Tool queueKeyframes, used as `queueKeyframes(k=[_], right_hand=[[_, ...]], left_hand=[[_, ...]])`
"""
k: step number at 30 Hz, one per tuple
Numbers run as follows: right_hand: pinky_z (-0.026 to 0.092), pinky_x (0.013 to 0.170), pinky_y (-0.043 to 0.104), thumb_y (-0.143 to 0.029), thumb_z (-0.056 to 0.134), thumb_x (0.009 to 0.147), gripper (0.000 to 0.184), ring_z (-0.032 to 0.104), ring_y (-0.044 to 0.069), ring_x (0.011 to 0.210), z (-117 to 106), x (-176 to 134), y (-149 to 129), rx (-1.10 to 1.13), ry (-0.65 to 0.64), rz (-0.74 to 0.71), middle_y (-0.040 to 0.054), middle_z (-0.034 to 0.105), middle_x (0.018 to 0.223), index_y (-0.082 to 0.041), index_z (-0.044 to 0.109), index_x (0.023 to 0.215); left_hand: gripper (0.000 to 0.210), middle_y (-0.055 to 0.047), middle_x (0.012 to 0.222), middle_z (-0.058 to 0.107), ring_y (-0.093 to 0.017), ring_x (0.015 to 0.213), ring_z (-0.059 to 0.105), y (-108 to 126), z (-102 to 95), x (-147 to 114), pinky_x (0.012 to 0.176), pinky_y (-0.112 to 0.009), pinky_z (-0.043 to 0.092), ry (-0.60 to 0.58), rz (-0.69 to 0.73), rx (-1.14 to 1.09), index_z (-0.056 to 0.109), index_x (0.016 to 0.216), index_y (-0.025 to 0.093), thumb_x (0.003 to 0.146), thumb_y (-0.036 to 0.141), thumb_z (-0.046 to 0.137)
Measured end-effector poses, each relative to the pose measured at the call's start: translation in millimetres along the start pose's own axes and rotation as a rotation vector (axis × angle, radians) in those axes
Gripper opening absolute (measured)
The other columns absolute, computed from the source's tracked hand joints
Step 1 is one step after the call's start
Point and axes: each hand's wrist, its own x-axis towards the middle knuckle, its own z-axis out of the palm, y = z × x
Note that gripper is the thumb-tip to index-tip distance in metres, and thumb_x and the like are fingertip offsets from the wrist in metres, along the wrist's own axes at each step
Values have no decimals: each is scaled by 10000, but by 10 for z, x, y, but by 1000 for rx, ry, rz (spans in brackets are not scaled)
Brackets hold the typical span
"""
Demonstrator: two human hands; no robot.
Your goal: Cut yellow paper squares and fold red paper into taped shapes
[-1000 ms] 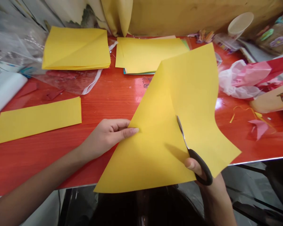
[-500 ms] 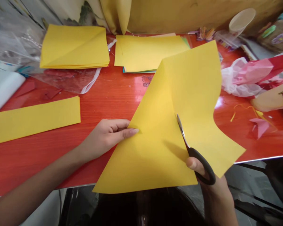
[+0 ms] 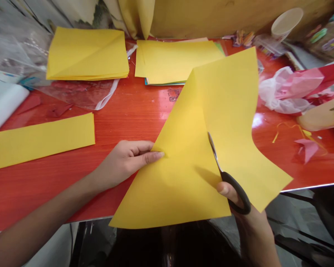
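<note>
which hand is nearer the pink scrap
Right. The right hand, holding the scissors, is left of the pink scrap, lower in the picture; the left hand, pinching the yellow sheet, is much farther left.

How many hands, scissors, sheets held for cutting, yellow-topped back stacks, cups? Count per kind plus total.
Hands: 2 (left hand, right hand)
Scissors: 1
Held yellow sheet: 1
Yellow-topped stacks: 2 (left stack, right stack)
Cup: 1
Total: 7
</note>
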Motion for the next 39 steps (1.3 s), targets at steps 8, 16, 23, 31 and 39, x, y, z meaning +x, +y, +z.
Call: queueKeyframes(k=[8,16,23,31,39], right_hand=[[572,670,358,-641,650,638,377,657,246,762,-10,55,-129,6,-32,62,18,691,800,-268,671,690],[584,681,363,-678,553,708,396,671,265,886,22,-4,-127,29,-35,47,22,694,689,-318,716,718],[576,750,374,-625,599,701,349,675,262,853,61,-26,-195,17,-38,8,2,722,798,-306,721,773],[549,797,381,-698,457,750,433,666,253,825,31,-24,-120,-21,-100,-1,-6,700,753,-345,706,721],[596,665,351,-429,762,593,426,658,293,958,164,40,-225,-44,-143,-19,22,725,903,-293,709,994]], left_hand=[[242,-8,881,736,-164,778,688,-19,5,7,609,-180,541,-7,-1,2,710,882,206,797,412,615],[226,-4,835,733,-150,737,680,-8,9,2,578,-165,523,-24,-5,22,705,853,196,801,397,615],[203,-18,943,727,-180,856,683,0,-4,15,705,-222,543,-108,-50,-103,705,926,214,786,348,643],[275,-47,997,718,-182,848,688,-51,58,67,703,-236,552,32,72,-304,679,1008,196,779,348,662],[215,-30,901,734,-160,715,688,-23,140,34,588,-211,556,63,-32,-403,673,908,186,769,349,673]])
